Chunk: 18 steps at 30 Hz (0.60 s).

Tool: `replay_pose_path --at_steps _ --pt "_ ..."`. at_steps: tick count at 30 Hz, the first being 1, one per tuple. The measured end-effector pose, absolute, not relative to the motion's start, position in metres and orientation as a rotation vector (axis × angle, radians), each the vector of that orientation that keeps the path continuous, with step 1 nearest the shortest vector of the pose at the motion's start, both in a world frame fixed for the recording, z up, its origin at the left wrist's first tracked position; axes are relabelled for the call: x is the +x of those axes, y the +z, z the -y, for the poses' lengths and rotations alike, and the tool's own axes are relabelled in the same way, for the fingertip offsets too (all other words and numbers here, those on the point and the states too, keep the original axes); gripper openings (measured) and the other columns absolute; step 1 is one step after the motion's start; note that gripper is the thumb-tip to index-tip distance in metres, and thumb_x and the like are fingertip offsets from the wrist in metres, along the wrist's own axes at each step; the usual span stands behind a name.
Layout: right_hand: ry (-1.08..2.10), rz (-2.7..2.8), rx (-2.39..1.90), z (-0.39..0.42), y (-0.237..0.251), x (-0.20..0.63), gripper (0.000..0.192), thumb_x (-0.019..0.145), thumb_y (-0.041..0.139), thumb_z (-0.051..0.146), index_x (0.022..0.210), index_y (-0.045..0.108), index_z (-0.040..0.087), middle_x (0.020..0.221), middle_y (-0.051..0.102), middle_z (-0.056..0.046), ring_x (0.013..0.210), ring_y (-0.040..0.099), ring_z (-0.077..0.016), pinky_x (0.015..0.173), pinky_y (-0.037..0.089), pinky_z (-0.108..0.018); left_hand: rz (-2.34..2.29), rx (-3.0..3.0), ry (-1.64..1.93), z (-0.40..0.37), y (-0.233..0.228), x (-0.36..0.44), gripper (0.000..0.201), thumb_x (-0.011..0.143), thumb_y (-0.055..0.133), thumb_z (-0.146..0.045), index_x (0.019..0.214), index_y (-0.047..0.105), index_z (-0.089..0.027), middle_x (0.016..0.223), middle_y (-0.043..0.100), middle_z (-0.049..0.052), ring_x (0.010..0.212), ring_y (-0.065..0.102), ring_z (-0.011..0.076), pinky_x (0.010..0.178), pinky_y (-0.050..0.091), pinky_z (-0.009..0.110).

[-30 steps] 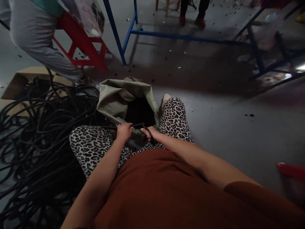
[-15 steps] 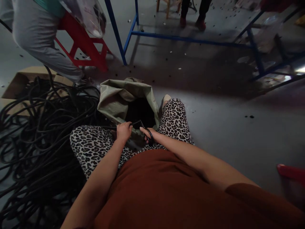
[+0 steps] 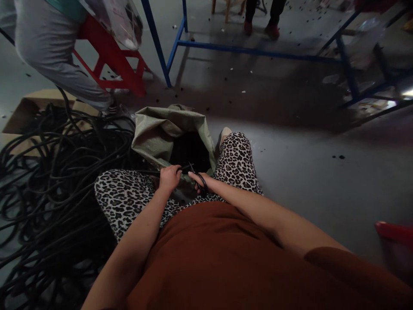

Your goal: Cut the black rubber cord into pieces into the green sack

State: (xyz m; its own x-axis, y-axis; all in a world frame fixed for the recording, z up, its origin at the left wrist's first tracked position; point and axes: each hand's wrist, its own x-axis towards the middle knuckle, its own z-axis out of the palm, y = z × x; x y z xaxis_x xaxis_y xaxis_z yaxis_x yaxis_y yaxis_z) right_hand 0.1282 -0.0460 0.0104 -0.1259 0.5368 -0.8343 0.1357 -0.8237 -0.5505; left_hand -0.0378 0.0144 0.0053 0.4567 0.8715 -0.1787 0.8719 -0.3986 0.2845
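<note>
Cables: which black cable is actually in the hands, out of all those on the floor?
The single cable stretched between the left hand and the right hand, over the open sack. The others lie tangled in the cable pile, untouched.

Sack [image 3: 161, 133] stands on floor [image 3: 306, 172] between the knees, directly ahead of left hand [image 3: 170, 177] and right hand [image 3: 199, 181], which sit side by side at its near rim. Cable pile [image 3: 48, 181] lies left of sack, partly over cardboard box [image 3: 29, 107]. Frame [image 3: 245, 49] stands behind sack; stool [image 3: 109, 60] behind the pile.
</note>
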Motion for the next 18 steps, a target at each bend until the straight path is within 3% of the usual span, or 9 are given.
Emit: replay_pose_path --at_steps 7,18 --pt "2.034 0.74 -1.85 0.0463 0.0067 0.1289 0.06 0.087 0.041 0.066 0.104 0.056 0.01 0.049 0.054 0.0 0.033 0.052 -0.0144 0.032 0.04 -0.022 -1.464 2.371 0.008 -0.0148 0.0019 -0.0384 0.031 0.085 0.046 -0.029 0.109 0.062 -0.019 0.107 0.067 0.007 0.103 0.059 0.0224 0.091 0.038 0.036" --pt "1.878 0.808 -1.861 0.0457 0.0022 0.1275 0.044 0.087 0.052 0.055 0.079 0.058 0.012 0.041 0.044 0.004 0.03 0.042 -0.0091 0.03 0.039 -0.019 -1.429 2.38 -0.002 -0.0145 0.0014 -0.0393 0.03 0.085 0.048 -0.031 0.109 0.062 -0.019 0.107 0.067 0.007 0.103 0.059 0.0222 0.092 0.039 0.035"
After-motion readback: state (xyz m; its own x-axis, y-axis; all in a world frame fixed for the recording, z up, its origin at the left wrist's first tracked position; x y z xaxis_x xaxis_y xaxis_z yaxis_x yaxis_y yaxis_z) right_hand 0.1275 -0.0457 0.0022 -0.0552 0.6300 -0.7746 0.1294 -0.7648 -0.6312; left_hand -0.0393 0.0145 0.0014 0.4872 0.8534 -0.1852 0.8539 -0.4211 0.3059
